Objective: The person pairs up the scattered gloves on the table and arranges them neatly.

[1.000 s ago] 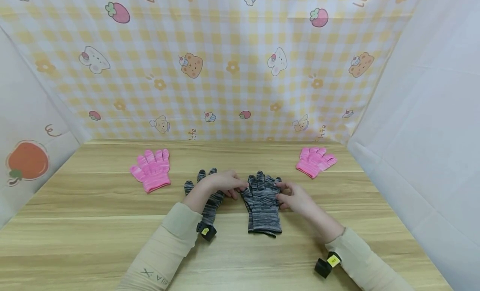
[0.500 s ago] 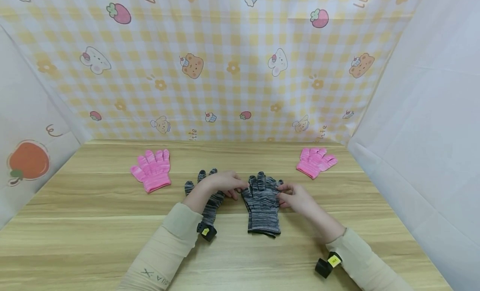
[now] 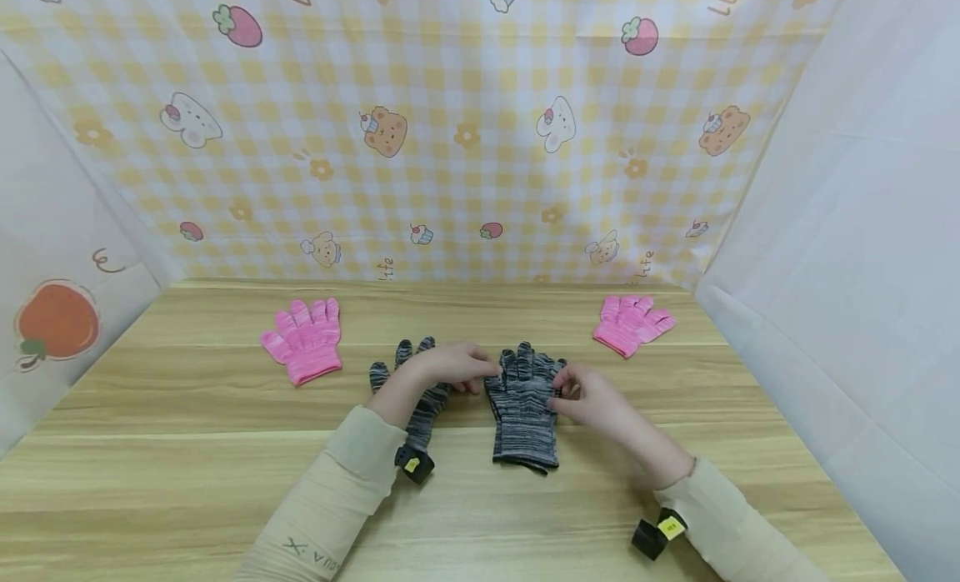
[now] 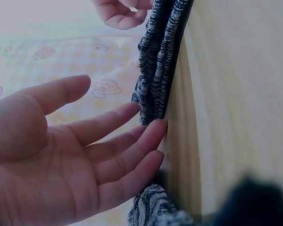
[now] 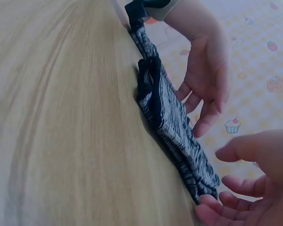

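Two black-and-grey knit gloves (image 3: 527,423) lie one on the other in the middle of the table, their fingers pointing away and their cuffs slightly offset. My left hand (image 3: 453,365) touches their left edge near the finger end; in the left wrist view its fingers are extended and the thumb stands apart. At their right edge is my right hand (image 3: 596,398). In the right wrist view its loosely bent fingertips (image 5: 207,200) touch the glove edge, while the thumb (image 5: 231,149) stays off the fabric. Another black-and-grey glove (image 3: 426,415) lies partly hidden under my left forearm.
One pink glove (image 3: 306,344) lies at the back left of the wooden table (image 3: 187,482), and another pink glove (image 3: 632,325) at the back right. A yellow checked cloth (image 3: 465,173) hangs behind; white panels stand at both sides.
The stacked gloves' cuffs have shifted slightly left. My right thumb has moved in toward the gloves' right edge, and the upper glove's fingers there look rearranged. My left hand stays almost in place.
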`<action>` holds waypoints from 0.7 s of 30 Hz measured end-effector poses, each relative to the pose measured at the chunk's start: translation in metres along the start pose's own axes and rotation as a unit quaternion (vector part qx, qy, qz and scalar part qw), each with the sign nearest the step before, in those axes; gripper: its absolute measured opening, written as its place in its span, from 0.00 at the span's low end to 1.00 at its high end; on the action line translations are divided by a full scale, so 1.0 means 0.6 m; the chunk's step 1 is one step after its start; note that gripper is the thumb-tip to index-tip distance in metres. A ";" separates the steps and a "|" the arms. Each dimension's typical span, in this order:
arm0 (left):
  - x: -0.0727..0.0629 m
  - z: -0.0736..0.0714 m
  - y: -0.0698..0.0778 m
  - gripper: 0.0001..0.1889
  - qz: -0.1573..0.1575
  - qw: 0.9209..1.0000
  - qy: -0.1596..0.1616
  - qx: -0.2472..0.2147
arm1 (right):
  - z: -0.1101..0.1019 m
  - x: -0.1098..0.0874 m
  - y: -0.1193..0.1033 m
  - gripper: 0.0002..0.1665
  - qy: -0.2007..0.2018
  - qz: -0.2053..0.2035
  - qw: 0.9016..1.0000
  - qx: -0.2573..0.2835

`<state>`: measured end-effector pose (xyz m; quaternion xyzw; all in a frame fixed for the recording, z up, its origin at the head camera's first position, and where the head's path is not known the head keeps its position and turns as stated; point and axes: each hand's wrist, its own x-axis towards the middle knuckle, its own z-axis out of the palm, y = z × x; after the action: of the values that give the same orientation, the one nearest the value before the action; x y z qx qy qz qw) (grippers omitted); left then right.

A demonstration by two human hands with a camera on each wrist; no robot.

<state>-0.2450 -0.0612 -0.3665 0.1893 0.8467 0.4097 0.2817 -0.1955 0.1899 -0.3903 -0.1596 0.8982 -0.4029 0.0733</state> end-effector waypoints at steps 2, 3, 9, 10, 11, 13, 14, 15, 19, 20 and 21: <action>0.000 0.000 0.000 0.17 0.002 1.000 -0.001 0.004 | 0.001 -0.002 -0.003 0.16 -0.011 -0.030 0.999 -0.029; 0.000 0.000 -0.001 0.16 0.003 1.000 -0.001 0.006 | 0.002 -0.004 -0.005 0.17 -0.020 -0.046 0.998 -0.041; 0.001 -0.001 -0.002 0.15 0.006 1.000 -0.004 0.009 | 0.013 -0.014 -0.018 0.28 -0.084 -0.105 0.984 -0.117; 0.001 -0.001 -0.002 0.15 0.006 1.000 -0.005 0.010 | 0.015 -0.017 -0.020 0.29 -0.093 -0.109 0.981 -0.132; 0.001 -0.001 -0.003 0.15 0.007 1.000 -0.004 0.011 | 0.017 -0.019 -0.022 0.30 -0.101 -0.113 0.977 -0.148; 0.002 -0.001 -0.003 0.15 0.008 1.000 -0.006 0.011 | 0.021 -0.023 -0.025 0.30 -0.113 -0.117 0.972 -0.169; 0.002 -0.001 -0.003 0.15 0.008 1.000 -0.006 0.010 | 0.022 -0.025 -0.027 0.30 -0.117 -0.119 0.970 -0.178; 0.002 -0.001 -0.004 0.15 0.008 1.000 -0.007 0.009 | 0.023 -0.026 -0.028 0.29 -0.119 -0.120 0.968 -0.184; 0.003 -0.002 -0.006 0.15 0.006 1.000 -0.005 0.008 | 0.024 -0.028 -0.029 0.26 -0.119 -0.124 0.968 -0.185; 0.003 -0.002 -0.007 0.15 0.006 1.000 -0.004 0.007 | 0.024 -0.028 -0.029 0.25 -0.118 -0.124 0.968 -0.182; 0.004 -0.003 -0.007 0.15 0.006 1.000 -0.004 0.007 | 0.024 -0.028 -0.028 0.25 -0.117 -0.125 0.969 -0.180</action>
<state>-0.2481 -0.0634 -0.3698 0.1981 0.8470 0.4050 0.2816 -0.1722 0.1749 -0.3875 -0.3274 0.9139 -0.2194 0.0969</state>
